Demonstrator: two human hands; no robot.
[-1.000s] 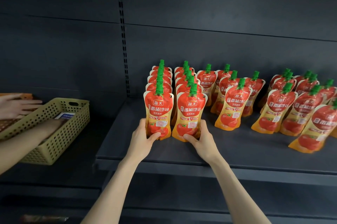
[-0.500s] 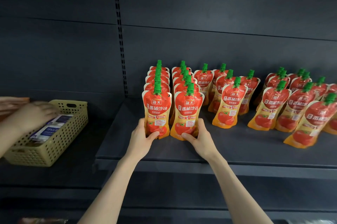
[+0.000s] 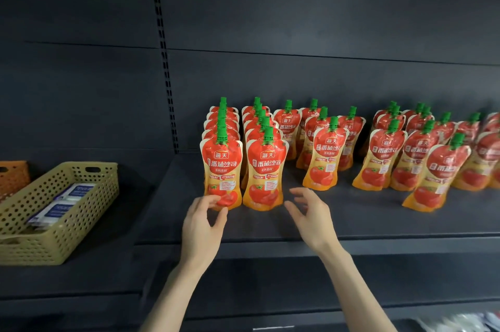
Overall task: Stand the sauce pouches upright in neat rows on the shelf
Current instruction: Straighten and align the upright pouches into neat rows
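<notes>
Sauce pouches [image 3: 323, 154] stand across the dark shelf [image 3: 351, 226]. At the left, two tight files run from near to far with their green caps in line. To the right the pouches stand looser, and one near-right pouch [image 3: 437, 177] tilts to the right.

My left hand [image 3: 201, 220] hovers at the foot of the near-left pouch [image 3: 221, 169], fingers loosely spread and holding nothing; I cannot tell whether the tips touch the foil. My right hand [image 3: 311, 212] hangs just right of the second file's front pouch [image 3: 266, 172], fingers wide, apart from it and empty.

I judge the two left files done and the loose middle cluster next. To do that well, I would take each pouch low on its body, one hand on each side, and slide it along the shelf instead of lifting it, since the soft foil probably buckles if gripped near the cap. I would set it beside the second file, label to the front, its base flat and level with the two front pouches. My right hand must pass clear of the finished files, because one nudge could topple them backward.
</notes>
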